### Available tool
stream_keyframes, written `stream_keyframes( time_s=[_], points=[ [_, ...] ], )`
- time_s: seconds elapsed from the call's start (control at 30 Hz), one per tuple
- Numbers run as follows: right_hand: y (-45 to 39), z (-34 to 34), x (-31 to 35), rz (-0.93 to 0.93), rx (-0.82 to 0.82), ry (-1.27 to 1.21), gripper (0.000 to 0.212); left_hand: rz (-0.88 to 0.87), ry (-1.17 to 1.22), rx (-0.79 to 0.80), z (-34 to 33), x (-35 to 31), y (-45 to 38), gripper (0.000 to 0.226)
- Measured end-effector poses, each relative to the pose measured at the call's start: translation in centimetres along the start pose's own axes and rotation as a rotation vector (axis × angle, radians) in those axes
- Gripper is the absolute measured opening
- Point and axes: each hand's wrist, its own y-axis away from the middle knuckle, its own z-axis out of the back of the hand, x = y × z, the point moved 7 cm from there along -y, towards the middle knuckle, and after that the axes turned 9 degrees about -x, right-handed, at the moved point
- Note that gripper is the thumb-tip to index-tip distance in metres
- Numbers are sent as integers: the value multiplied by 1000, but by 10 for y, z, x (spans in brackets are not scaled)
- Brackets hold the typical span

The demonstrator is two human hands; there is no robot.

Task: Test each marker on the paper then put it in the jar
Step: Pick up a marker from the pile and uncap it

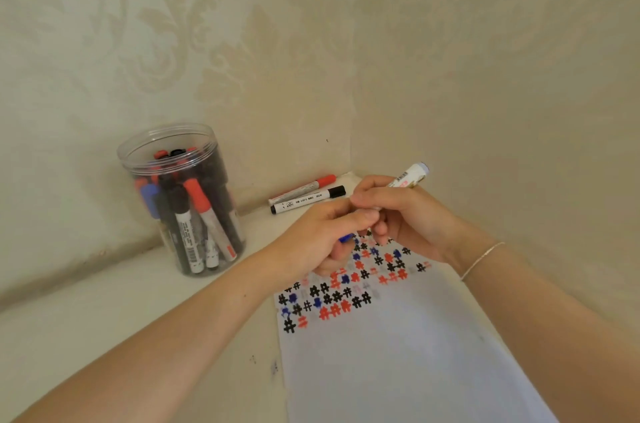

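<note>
Marker in hand: white-barrelled marker (408, 176), held over the far end of the paper (398, 353), rear end pointing up and to the right.
Right hand (401, 214): fingers closed around the marker barrel.
Left hand (322, 239): fingers closed at the marker's lower end; a blue part (346, 238), probably the cap, shows beneath them.
Step in hand: judged as uncapping or recapping; which one cannot be told.
Jar (181, 197): open, clear, at the far left of the table (104, 325), well stocked with markers.
Waiting markers: red marker (303, 187) and black marker (308, 199) at the far edge, against the wall.
Risk 1: a loose cap would let the tip dry in the jar.
Risk 2: an uncapped tip could mark the fingers or the bare table beside the paper.
Risk 3: the crowded jar may resist another marker.
Surface: pale table with small ink spots.
Room: corner, patterned cream wallpaper (450, 58).
</note>
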Motion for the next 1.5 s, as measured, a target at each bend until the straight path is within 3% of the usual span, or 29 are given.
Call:
stream_keyframes(
  time_s=[0.1,0.23,0.33,0.4,0.47,0.6,0.77,0.9,1.03,1.5],
  points=[
    [4,3,1,14,25,55,12,38,-64,79,-1,11,-1,22],
    [4,12,0,33,-112,-60,23,21,-293,7,15,21,-12,57],
    [10,33,-7,-11,-320,-162,15,-45,-427,-209,36,27,-12,59],
    [17,38,-20,-64,-350,-192,14,-109,-482,-398,47,32,-11,53],
    [23,35,-36,-104,-333,-127,16,-141,-595,-481,45,42,-12,42],
    [28,36,-55,-69,-486,134,18,-129,-802,-463,34,63,-16,30],
    [33,52,-59,25,-668,330,15,-140,-862,-460,34,67,-19,25],
    [39,55,-57,112,-747,432,31,-176,-934,-445,31,68,-17,21],
    [38,54,-58,129,-758,488,40,-210,-995,-457,29,69,-17,20],
    [37,49,-58,122,-708,514,36,-212,-1026,-452,29,72,-18,20]
  ],
)
